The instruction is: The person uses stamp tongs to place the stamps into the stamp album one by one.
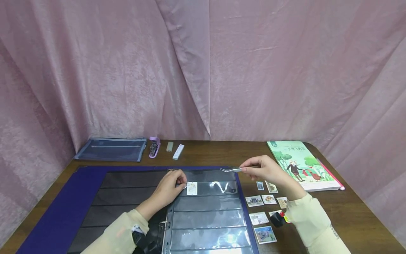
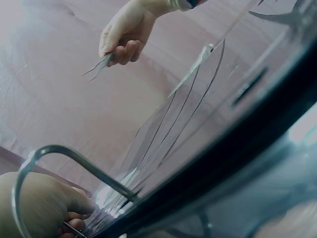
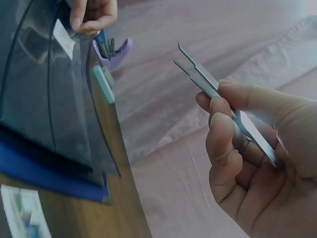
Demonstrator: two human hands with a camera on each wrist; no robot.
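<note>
In the head view a stamp album (image 1: 207,219) lies spread, with dark pages of horizontal clear pocket strips. One pale stamp (image 1: 191,188) sits in the second row of the right page, near its inner edge. Just left of that stamp, my left hand (image 1: 169,185) pinches the pocket strip's edge between thumb and forefinger. My right hand (image 1: 261,170) holds metal tweezers (image 3: 205,84) above the album's upper right corner. Their bent tips stand apart, with nothing between them. A metal binder ring (image 2: 64,151) arches beside my left hand in the left wrist view.
Several loose stamps (image 1: 258,218) lie right of the album. Behind them is a green illustrated book (image 1: 301,165). At the back left are a blue mesh pouch (image 1: 111,150), a purple stapler (image 1: 154,147), a small greyish block (image 1: 170,146) and a white-and-blue box (image 1: 178,152). A pink curtain (image 1: 203,70) hangs behind.
</note>
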